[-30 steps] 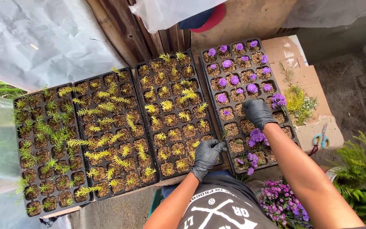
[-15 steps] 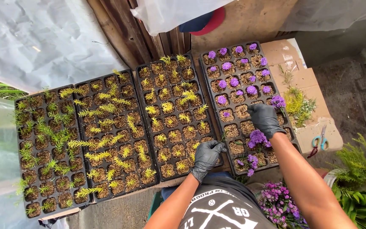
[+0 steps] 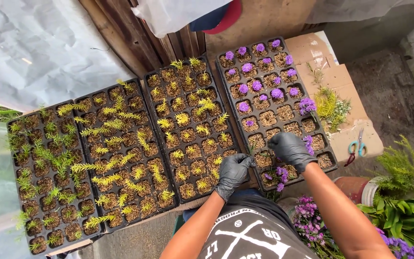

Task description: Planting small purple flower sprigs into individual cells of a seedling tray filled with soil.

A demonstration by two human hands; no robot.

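Left hand (image 3: 233,170): black-gloved, fingers curled narrow, resting on the near rim of the black plastic cell tray of purple-flowered cuttings (image 3: 329,152); whether it holds anything, cannot tell
Right hand (image 3: 291,149): black-gloved, curled over a near cell, apparently pressing a cutting into soil; contents hidden
Tray placement: rightmost on the tabletop (image 3: 216,197), within reach
Packaging: flattened brown cardboard (image 3: 346,81) beyond, carrying blue-handled scissors (image 3: 358,146); no labels visible

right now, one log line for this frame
left hand: gloved, at tray edge | right hand: gloved, over purple-flower tray cells | scissors: on cardboard, untouched
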